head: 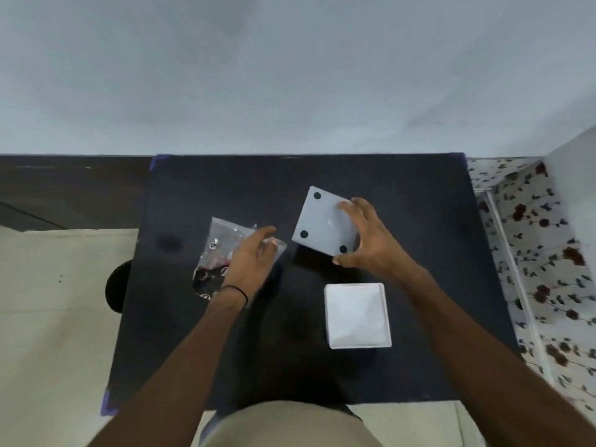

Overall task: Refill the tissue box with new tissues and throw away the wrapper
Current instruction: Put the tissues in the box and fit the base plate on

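Observation:
A white square tissue box (319, 221) is upside down, its base with black round feet facing up, tilted above the black table (403, 195). My right hand (364, 240) grips its right side. A stack of white tissues (358, 316) lies on the table nearer to me, below the box. A clear plastic wrapper (222, 243) with red and black print lies at the left. My left hand (251, 262) rests over the wrapper with fingers spread; whether it grips the wrapper is unclear.
The black table stands against a pale wall (290, 75). A dark round stool (117, 285) sits at the table's left edge on a light floor. A flower-patterned cloth (541, 253) lies to the right.

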